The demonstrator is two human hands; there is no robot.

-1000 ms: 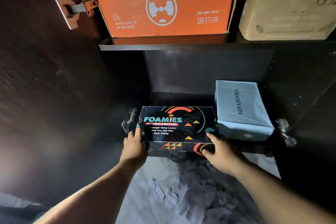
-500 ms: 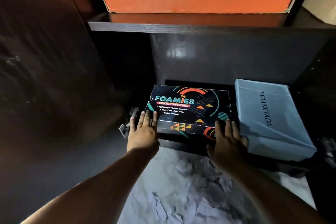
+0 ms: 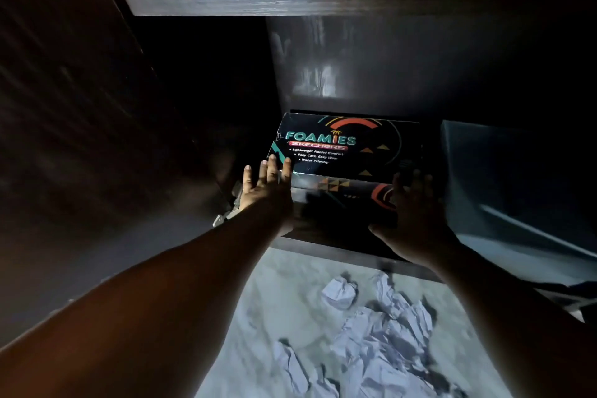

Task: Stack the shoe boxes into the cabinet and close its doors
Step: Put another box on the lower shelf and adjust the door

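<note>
left hand (image 3: 265, 194) grip released, fingers splayed flat against the near left corner of the black printed cardboard shoe box (image 3: 349, 147). right hand (image 3: 415, 213) flat on its right front, nothing grasped. box on the lower cabinet shelf (image 3: 339, 249), beside a pale blue box (image 3: 517, 178).

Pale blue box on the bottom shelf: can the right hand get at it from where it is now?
Probably yes. The right hand lies spread on the front right corner of the Foamies box, and the pale blue box sits just to its right on the same shelf, with nothing visible between them.
</note>
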